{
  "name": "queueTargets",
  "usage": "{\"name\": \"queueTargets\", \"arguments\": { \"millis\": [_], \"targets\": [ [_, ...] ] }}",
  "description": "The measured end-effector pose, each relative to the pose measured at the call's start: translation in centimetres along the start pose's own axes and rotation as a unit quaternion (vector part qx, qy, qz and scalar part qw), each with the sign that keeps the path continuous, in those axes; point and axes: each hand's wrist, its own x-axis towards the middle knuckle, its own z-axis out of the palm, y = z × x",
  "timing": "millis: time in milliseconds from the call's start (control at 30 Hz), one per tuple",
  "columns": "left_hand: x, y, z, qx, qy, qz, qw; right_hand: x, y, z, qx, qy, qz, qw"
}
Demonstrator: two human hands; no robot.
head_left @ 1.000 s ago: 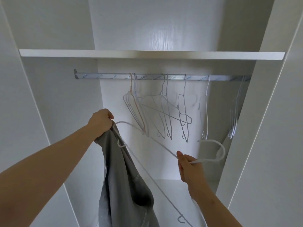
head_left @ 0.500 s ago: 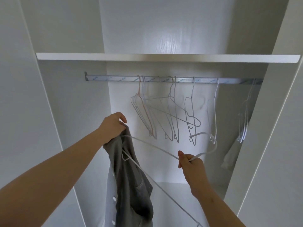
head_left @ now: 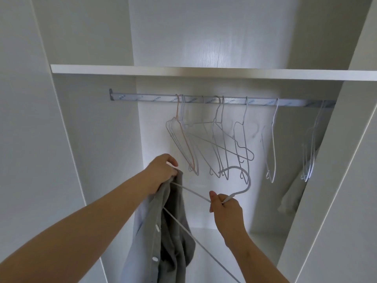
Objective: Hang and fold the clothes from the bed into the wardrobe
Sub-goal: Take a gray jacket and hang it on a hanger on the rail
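Item 1, left hand [head_left: 162,170]: fingers [head_left: 170,160] are curling tight around the bunched top edge of a grey buttoned garment [head_left: 146,231], gripping it at about chest height in front of the open wardrobe [head_left: 91,139].

Item 2, right hand [head_left: 226,206]: fingers [head_left: 213,196] are pinching the neck of a white wire hanger [head_left: 249,181] just below its hook. The hook is pointing up and left, well below the rail [head_left: 255,102].

Item 3, hanger and garment together: 1 shoulder of the hanger is running to the left fist and appears to be passing into the fabric there. The bottom bar is slanting down across the cloth and out of the frame. The garment is hanging slack from the left fist, with 2 white buttons showing.

Item 4, surroundings: several empty hangers [head_left: 223,119] are hanging on the rail under a white shelf [head_left: 183,69]. A pale cloth [head_left: 291,197] is hanging in the right corner.

Step in hand, by judgement: the garment is being threaded onto the hanger and is not yet seated on both shoulders.

Next move, by judgement: it is calling for the free shoulder to go into the other side of the garment, then a lift of the hook onto a bare stretch of rail.
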Motion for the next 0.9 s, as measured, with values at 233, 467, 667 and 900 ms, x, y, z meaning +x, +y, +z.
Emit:
{"name": "queueTargets", "arguments": {
  "millis": [233,467,667,900],
  "targets": [
    [1.4,0.3,-2.7,-0.009,0.084,0.027,0.996,0.4,-0.4,-0.7,-0.001,0.02,0.008,1.0],
    [3.3,-1.3,-3.9,-0.167,0.159,-0.049,0.972,0.2,-0.7,-1.7,-0.004,0.028,0.01,1.0],
    [2.9,-1.7,-4.5,-0.248,0.154,-0.093,0.952,0.0,-0.7,-2.5,-0.008,0.037,-0.003,0.999],
    [2.5,-1.9,-5.1,-0.271,0.176,-0.102,0.941,-0.1,-0.5,-2.8,0.003,0.064,-0.02,0.998]
  ]
}}
